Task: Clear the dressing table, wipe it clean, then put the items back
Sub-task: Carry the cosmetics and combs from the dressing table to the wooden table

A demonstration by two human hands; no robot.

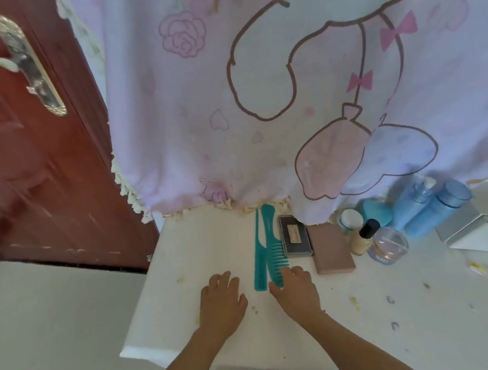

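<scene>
You have one view, from the camera on your head, set above the near edge of the dressing table [388,306] and tilted forward and down. It sits close: your forearms come in from the bottom of the frame, and your left hand [222,299] and right hand [297,289] lie just below mid-frame. The table's far edge runs under the hanging pink cloth [251,85]. The wide lens leans the door [1,146] beyond the table's left edge.
</scene>
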